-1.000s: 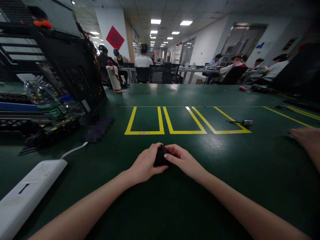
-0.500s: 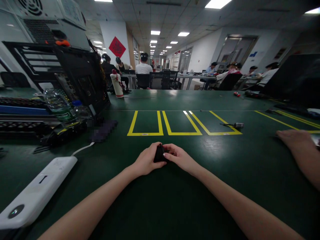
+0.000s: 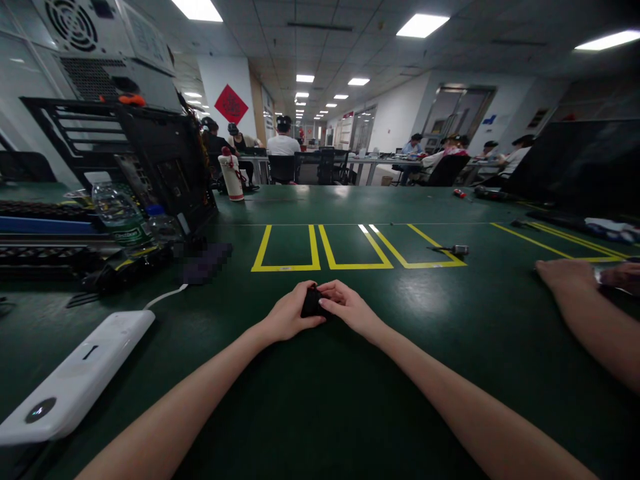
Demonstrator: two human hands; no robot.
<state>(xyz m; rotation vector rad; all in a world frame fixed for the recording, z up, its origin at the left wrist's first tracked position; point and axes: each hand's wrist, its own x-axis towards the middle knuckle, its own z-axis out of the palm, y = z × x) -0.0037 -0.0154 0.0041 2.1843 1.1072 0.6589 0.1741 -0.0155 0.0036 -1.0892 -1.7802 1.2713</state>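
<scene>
your left hand (image 3: pixel 286 316) grips the black object (image 3: pixel 310 305). your right hand (image 3: pixel 349 311) touches its right edge, its grip unclear. brace left-handed, working the right lightly.

The green table (image 3: pixel 310 407) is marked out with yellow tape (image 3: pixel 286 269), and some little thin-shafted tool (image 3: pixel 460 250) is laid across one of the strips. On the left, a black frame (image 3: pixel 165 167) is fronted by a green-labelled bottle (image 3: pixel 117 213) plus a blue-capped one (image 3: pixel 163 225). A chunky white device (image 3: pixel 75 383) is parked nearer. Further back, a red diamond sign (image 3: pixel 231 104) is stuck on a pillar (image 3: pixel 210 73), and capped people (image 3: pixel 283 143) are seated at desks (image 3: pixel 373 160).
</scene>
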